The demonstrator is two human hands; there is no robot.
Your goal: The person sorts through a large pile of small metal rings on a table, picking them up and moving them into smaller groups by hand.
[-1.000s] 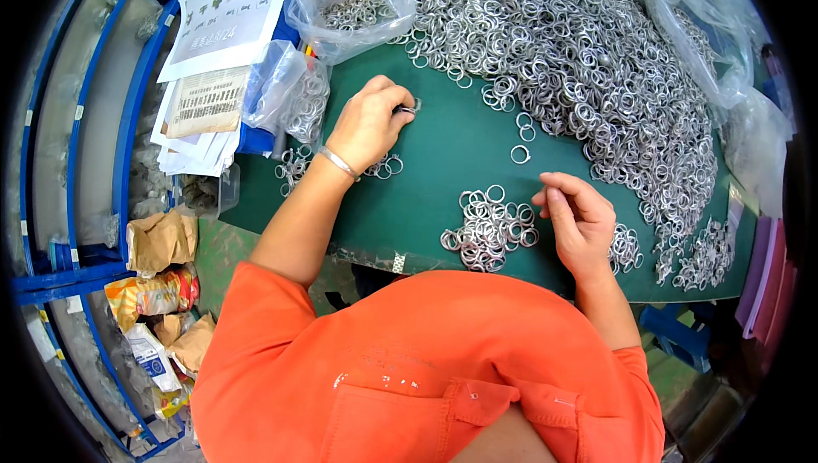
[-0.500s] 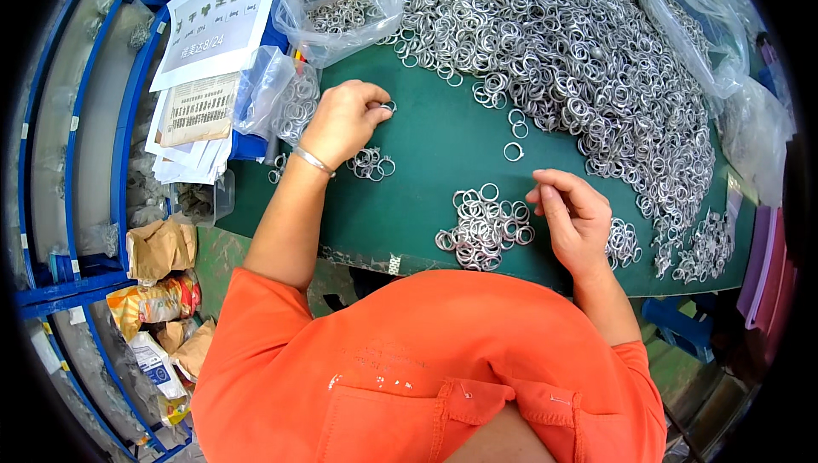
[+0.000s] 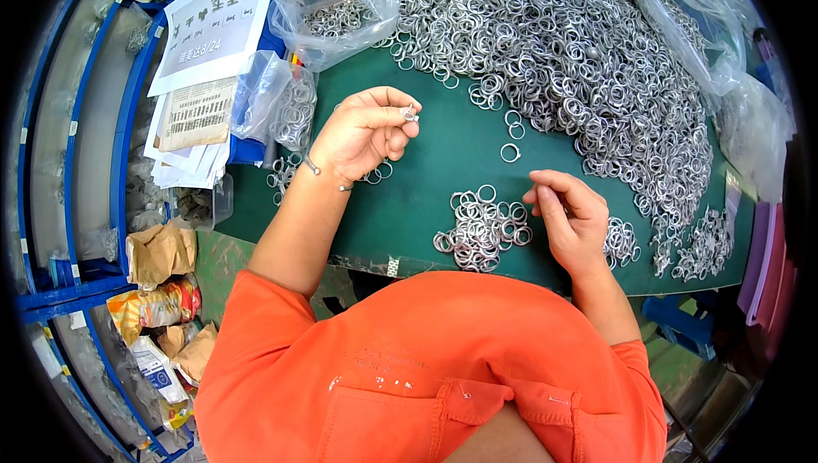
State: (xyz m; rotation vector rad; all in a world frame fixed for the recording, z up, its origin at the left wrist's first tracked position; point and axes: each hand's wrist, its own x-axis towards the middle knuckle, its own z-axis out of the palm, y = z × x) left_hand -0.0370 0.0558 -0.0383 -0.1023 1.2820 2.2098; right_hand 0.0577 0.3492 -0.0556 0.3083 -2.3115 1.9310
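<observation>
My left hand [image 3: 365, 131] is raised over the green tabletop, palm turned up, pinching a small silver metal ring [image 3: 410, 113] between thumb and fingertips. A few loose rings [image 3: 381, 172] lie partly hidden behind its wrist. My right hand [image 3: 573, 214] hovers at the near side with thumb and fingers drawn together; whatever is between them, if anything, cannot be made out. Just left of it is a small pile of rings [image 3: 482, 229]. Another little cluster of rings [image 3: 620, 242] sits by its wrist. A single ring [image 3: 509, 153] lies above the pile.
A huge heap of metal rings [image 3: 554, 54] covers the far and right part of the green table [image 3: 366, 224]. Clear plastic bags [image 3: 336, 20] with rings stand at the far left, near printed papers [image 3: 209, 28]. Blue shelving [image 3: 123, 105] runs along the left.
My left hand has moved a little right and turned its palm upward, bringing the pinched ring into clearer view. My right hand has stayed almost still.
</observation>
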